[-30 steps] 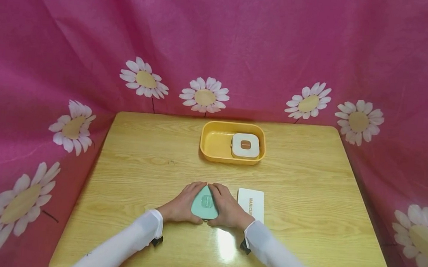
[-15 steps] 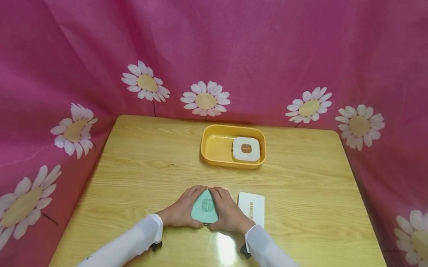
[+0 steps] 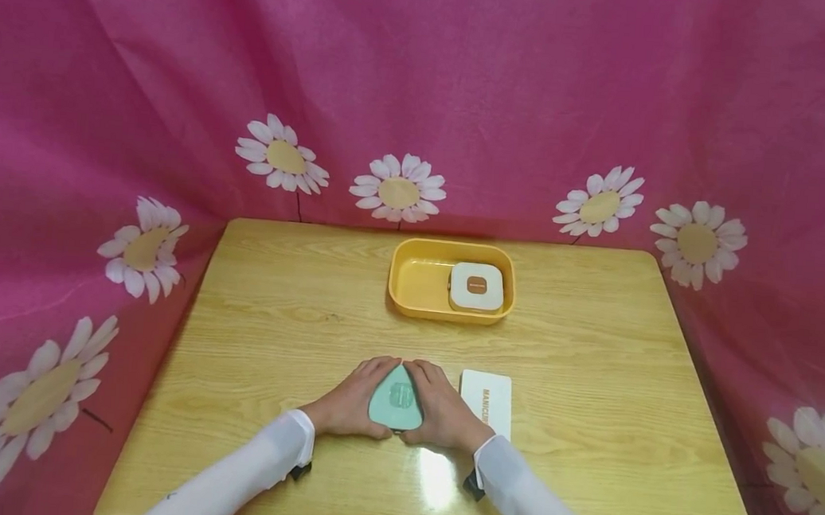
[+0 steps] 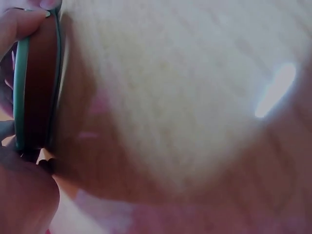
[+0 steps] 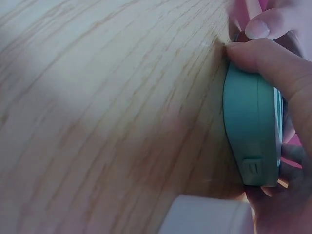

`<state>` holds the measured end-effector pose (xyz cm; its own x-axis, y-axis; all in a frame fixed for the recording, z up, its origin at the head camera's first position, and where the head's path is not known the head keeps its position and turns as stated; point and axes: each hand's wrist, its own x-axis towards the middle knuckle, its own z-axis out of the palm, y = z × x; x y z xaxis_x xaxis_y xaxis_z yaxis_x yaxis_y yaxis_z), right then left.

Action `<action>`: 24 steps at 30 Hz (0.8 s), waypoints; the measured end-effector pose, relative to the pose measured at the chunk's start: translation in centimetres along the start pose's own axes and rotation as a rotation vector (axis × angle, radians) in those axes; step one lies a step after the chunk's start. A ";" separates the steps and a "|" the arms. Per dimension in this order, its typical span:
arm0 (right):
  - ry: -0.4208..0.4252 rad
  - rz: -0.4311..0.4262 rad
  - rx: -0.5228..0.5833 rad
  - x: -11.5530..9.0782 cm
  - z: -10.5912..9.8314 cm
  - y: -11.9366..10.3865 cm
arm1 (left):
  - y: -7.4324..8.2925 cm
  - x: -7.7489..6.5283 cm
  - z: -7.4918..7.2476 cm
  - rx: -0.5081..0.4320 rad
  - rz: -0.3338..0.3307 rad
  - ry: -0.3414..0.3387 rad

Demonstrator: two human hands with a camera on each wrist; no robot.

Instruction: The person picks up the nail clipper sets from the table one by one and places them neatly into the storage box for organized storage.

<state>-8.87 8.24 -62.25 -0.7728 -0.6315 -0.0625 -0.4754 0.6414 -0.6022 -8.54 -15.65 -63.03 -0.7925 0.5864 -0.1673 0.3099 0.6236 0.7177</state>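
Note:
A mint-green, rounded triangular case (image 3: 395,404) lies at the front middle of the table, held between both hands. My left hand (image 3: 350,403) grips its left side, and my right hand (image 3: 446,413) grips the right side. Fingertips of the two hands come together at the far corner, with the thumbs at the near edge. In the right wrist view a small latch shows on the side wall of the green case (image 5: 251,112), which looks closed. The left wrist view shows the dark side of the case (image 4: 41,83). Beside my right hand lies a flat white box (image 3: 486,398) lettered "MANICU…", partly covered by the wrist.
Farther back on the wooden table (image 3: 272,311) stands a yellow tray (image 3: 419,312). A white square case (image 3: 477,298) with a brown label sits in its right half. A pink curtain (image 3: 469,70) with daisies surrounds the back and sides.
The head view has shifted slightly, so everything sits a little lower in it. Both hands keep their hold on the green case, with no clear movement on the table.

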 end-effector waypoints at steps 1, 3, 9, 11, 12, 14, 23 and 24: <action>0.002 0.006 0.006 -0.1 -0.1 0.1 | 0.1 0.0 -0.1 -0.002 0.008 -0.001; 0.008 0.017 0.017 -0.3 -0.2 0.3 | 0.3 0.2 -0.3 -0.005 0.024 -0.003; 0.032 0.018 0.025 -0.8 -1.0 0.5 | 1.0 0.7 -1.1 0.001 0.051 -0.019; 0.039 0.017 0.010 -0.9 -1.4 0.4 | 1.2 0.9 -1.3 0.003 0.064 -0.015; 0.041 0.019 0.005 -0.8 -1.5 0.4 | 1.2 1.0 -1.4 0.005 0.071 -0.009; 0.046 0.025 -0.007 -0.7 -2.0 0.3 | 1.4 1.2 -1.7 0.011 0.086 0.001; 0.071 0.032 0.006 0.0 -4.5 0.3 | 2.6 2.6 -3.7 0.045 0.105 0.018; 0.079 0.022 0.001 0.1 -4.9 0.4 | 2.8 2.9 -3.9 0.047 0.108 0.021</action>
<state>-11.19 10.59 -58.61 -0.8140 -0.5807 -0.0124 -0.4576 0.6542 -0.6021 -11.96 -14.23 -58.89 -0.7639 0.6409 -0.0760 0.4182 0.5812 0.6981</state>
